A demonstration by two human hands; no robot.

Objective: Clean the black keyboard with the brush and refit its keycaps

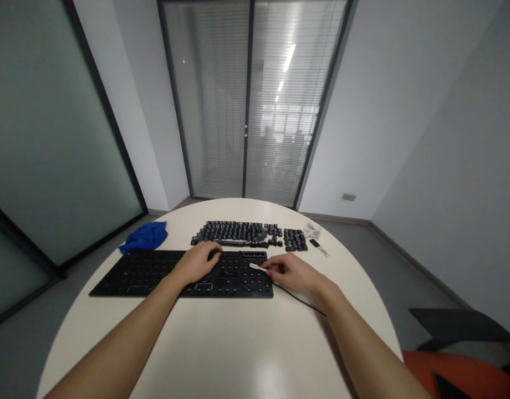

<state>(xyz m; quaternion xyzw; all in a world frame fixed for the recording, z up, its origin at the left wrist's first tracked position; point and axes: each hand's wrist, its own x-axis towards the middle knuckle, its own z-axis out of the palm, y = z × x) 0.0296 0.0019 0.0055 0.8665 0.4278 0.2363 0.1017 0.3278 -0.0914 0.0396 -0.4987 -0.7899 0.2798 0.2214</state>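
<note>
A black keyboard base (147, 272) with its keycaps taken off lies on the round white table (222, 343). My left hand (197, 261) rests on the base near its middle, fingers curled down onto it. My right hand (289, 271) sits at the base's right end, pinching a small white stick-like tool (257, 267) whose tip points left over the base. Behind the base, several loose black keycaps (249, 233) are laid out in rows. A thin black cable (299, 299) runs from the base under my right wrist.
A crumpled blue cloth (146, 236) lies at the table's left rear. A clear plastic wrapper (312, 229) and a small keycap puller (319, 245) lie at the right rear. Glass partitions and a blinded door stand behind; an orange and black chair (463, 360) is at lower right.
</note>
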